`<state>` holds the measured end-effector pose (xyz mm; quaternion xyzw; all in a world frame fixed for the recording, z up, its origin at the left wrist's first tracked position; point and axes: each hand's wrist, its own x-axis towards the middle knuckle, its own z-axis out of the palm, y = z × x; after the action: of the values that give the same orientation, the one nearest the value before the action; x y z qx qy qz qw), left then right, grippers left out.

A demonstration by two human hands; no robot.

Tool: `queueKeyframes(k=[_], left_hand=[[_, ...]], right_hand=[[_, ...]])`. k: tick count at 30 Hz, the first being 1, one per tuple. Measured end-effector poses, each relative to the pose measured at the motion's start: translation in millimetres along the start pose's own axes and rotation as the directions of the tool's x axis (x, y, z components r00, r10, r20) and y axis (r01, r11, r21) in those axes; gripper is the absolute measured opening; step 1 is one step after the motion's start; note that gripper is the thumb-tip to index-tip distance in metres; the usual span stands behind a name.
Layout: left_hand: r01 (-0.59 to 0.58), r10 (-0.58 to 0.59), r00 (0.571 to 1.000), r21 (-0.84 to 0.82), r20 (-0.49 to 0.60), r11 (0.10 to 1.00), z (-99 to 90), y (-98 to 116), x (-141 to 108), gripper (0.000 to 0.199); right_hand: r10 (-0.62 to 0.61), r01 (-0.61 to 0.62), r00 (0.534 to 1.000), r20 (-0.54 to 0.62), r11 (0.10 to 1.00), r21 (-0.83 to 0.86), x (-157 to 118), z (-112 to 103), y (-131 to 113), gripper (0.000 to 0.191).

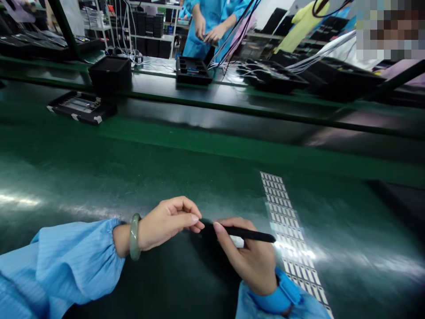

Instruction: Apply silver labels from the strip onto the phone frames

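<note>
My right hand point(249, 252) is closed around a slim black pen-like tool point(254, 234), whose blunt end points right and whose other end reaches toward my left fingertips. My left hand point(172, 221), with a green bangle point(134, 237) at the wrist, has its thumb and fingers pinched together; what lies between them is too small to tell. Something pale shows under the tool by my right palm. Beside my right hand, a long sheet of small white rectangular labels point(285, 212) lies on the green work surface point(133, 168).
A black tray with a framed part point(81, 106) rests at the back left. On the raised shelf stand a black box point(110, 73), a compartment tray point(193, 70) and cable-filled trays point(268, 75). A dark flat object point(401, 204) lies right. Another person's hands point(209, 31) show beyond.
</note>
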<state>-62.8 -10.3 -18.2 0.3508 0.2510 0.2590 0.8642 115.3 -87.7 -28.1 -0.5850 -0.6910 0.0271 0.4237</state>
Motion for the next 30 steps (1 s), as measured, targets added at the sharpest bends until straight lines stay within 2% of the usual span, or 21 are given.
queueKeyframes(k=[5,10,20,25,30], left_hand=[[0.007,-0.007,1.0,-0.044,0.008,0.999,-1.2,1.2,1.7,0.024],[0.032,-0.031,0.999,-0.09,0.011,0.995,-3.3,0.0,3.6,0.027],[0.072,-0.061,0.993,0.115,-0.098,0.991,-9.9,-10.2,9.7,0.044],[0.102,-0.094,0.991,0.078,-0.098,0.992,-15.4,-11.2,15.3,0.047],[0.121,-0.115,0.989,0.061,-0.093,0.991,-11.9,-14.1,24.4,0.058]], right_hand=[[-0.005,0.005,1.0,-0.009,1.0,-0.001,0.1,0.1,0.4,0.007],[-0.009,0.009,1.0,-0.003,1.0,0.007,0.6,0.7,-0.3,0.007],[0.009,-0.009,1.0,-0.023,1.0,0.002,-1.6,-0.1,1.9,0.008],[0.036,-0.036,0.999,-0.006,0.999,0.005,-0.3,1.6,1.5,0.013],[-0.018,0.018,1.0,-0.005,1.0,-0.008,0.5,1.3,8.0,0.024]])
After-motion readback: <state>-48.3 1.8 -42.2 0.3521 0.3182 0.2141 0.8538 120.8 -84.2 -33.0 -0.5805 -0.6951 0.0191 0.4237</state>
